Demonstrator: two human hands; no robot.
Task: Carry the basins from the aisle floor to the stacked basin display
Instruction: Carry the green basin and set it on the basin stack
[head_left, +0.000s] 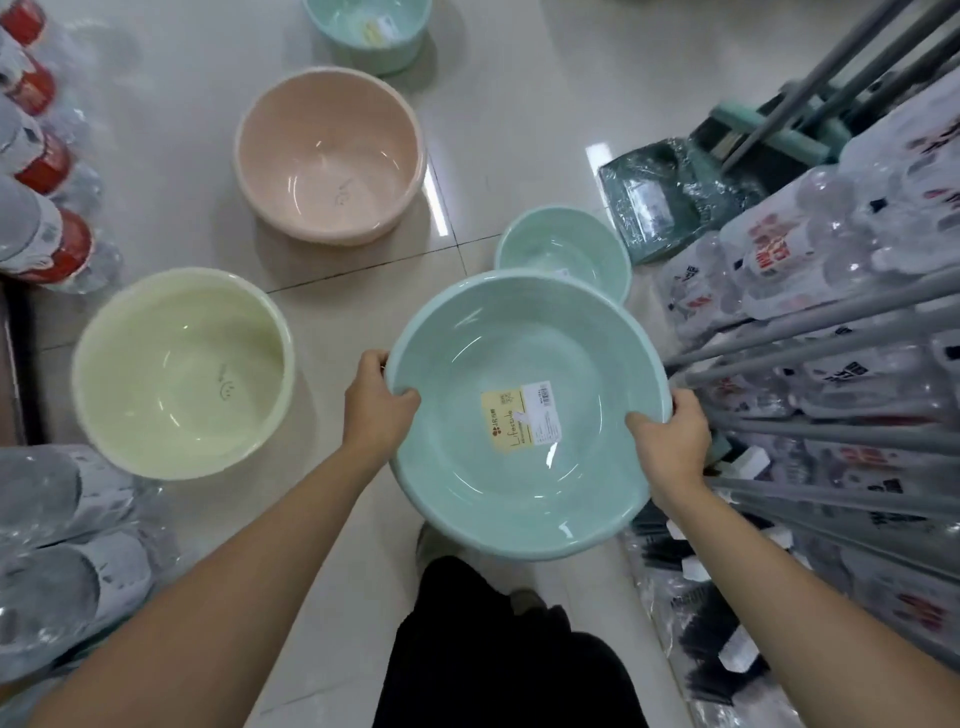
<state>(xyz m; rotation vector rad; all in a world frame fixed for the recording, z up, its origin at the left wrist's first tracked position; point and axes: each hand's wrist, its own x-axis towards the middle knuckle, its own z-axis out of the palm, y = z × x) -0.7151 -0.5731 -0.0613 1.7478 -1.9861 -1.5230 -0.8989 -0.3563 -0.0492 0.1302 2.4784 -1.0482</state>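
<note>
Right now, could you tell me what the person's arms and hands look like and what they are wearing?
Both forearms are bare as far as the frame shows, with no sleeves visible. The left hand and the right hand wear no gloves, and no rings, watch or bracelet show. Below, the person wears dark trousers and a greyish shoe.

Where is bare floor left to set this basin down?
Bare tile lies between the pink basin and the wrapped dustpan, and between the cream basin and the held green basin. Crowded by the small green basin and right-hand shelves.
</note>
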